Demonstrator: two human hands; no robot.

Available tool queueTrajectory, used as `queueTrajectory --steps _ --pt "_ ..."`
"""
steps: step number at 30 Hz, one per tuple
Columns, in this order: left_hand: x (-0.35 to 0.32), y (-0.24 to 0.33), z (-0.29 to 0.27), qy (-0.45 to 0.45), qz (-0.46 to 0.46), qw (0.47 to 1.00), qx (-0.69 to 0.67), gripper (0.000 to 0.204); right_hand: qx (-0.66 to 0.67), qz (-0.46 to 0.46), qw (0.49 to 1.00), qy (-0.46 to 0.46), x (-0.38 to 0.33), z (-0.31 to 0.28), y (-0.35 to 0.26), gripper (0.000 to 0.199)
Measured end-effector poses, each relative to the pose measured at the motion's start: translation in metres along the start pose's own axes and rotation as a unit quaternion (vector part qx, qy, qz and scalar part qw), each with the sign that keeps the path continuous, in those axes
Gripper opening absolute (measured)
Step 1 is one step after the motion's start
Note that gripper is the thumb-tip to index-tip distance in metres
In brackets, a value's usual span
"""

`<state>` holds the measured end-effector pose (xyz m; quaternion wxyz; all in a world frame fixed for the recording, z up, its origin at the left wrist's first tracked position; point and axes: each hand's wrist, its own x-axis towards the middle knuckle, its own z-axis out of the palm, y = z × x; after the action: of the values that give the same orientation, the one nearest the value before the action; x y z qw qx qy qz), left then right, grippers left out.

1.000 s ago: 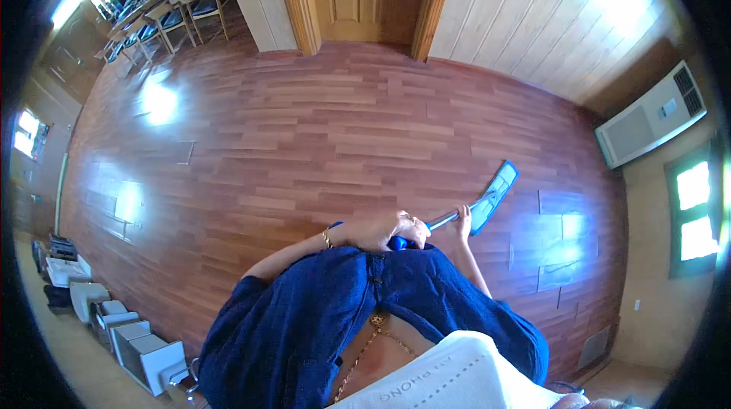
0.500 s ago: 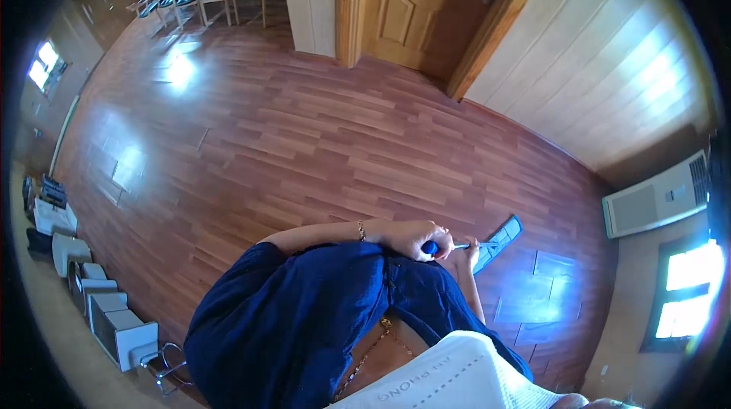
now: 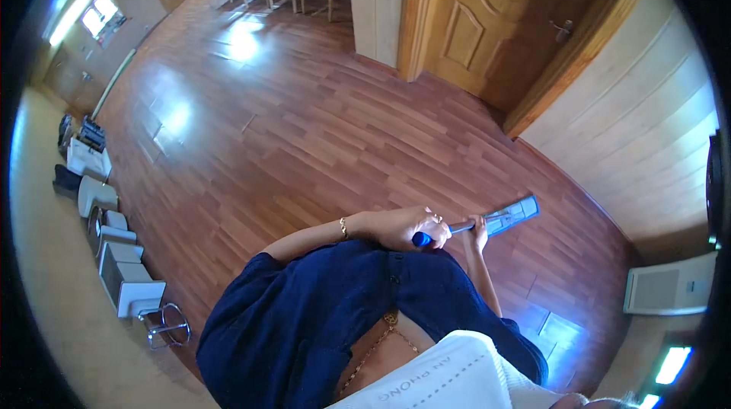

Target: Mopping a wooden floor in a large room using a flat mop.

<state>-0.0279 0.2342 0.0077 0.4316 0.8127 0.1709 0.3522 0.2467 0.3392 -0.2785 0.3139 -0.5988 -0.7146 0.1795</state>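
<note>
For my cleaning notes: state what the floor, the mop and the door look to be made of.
Floor: reddish wood or laminate planks, glossy, with window glare. Mop: thin metal-looking pole, blue grip end, flat pale blue head, likely plastic with a cloth pad. Door: panelled, varnished wood with a metal handle.

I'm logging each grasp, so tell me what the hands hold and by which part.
Both hands grip a flat mop: the left hand closes over the blue top end of its handle, the right hand holds the shaft just below, toward the mop head.

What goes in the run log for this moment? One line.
left hand: grips mop handle top | right hand: grips handle lower | mop head: on wooden floor
</note>
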Motion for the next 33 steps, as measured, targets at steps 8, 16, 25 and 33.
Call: queueTrajectory --steps 8,16,25,33 --pt "-0.015 0.055 -0.04 0.121 -0.069 0.975 0.171 0.01 0.032 -0.127 0.984 -0.12 0.076 0.026 -0.115 0.025" --pt "-0.001 0.102 -0.052 0.11 -0.158 0.954 0.231 0.013 0.15 -0.214 0.942 -0.212 0.099 0.056 -0.193 0.036" --pt "0.051 0.045 -0.062 0.117 -0.128 0.957 0.23 0.018 0.53 -0.036 0.733 -0.426 0.114 -0.123 -0.269 0.049" --pt "0.091 -0.074 -0.057 0.232 0.041 0.954 0.186 0.023 0.205 -0.457 0.863 -0.071 0.098 -0.209 -0.286 0.03"
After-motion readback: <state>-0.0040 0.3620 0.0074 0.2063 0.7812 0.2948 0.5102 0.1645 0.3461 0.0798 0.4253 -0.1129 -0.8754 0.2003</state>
